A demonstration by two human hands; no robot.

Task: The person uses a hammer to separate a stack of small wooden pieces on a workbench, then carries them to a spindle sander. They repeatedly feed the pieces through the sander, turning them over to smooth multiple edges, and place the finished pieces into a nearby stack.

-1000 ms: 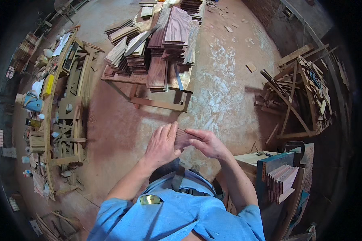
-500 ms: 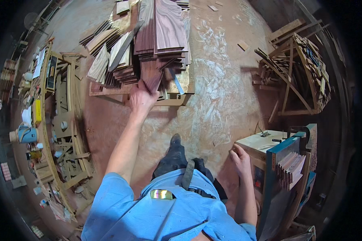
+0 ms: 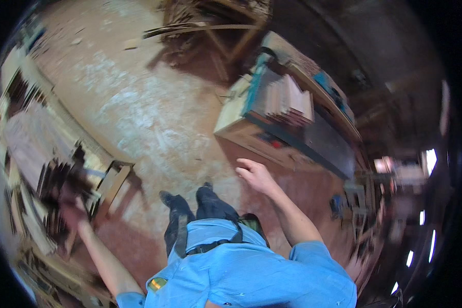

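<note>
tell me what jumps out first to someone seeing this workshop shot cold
The person's blue shirt fills the bottom centre, with both arms spread wide. The left hand reaches into a blurred stack of dark wood pieces at the left edge, while the right hand hangs open and empty over the dusty floor. Upper right stands a teal-edged machine bearing pale boards.

Materials and finishes as shown. The floor (image 3: 154, 123) is seen as matt reddish earth or concrete, rough and dusted with pale powder. The stacked strips (image 3: 41, 169) at the left hand (image 3: 73, 208) are of thin wood, dark brown and dull, though blurred. The pallet frame (image 3: 113, 182) is of raw, unpainted timber. The machine (image 3: 272, 128) is finished in cream and teal paint, faintly glossy, and a pale wooden bundle (image 3: 292, 97) is carried on it. The shirt (image 3: 251, 277) is of matt blue cloth.
</note>
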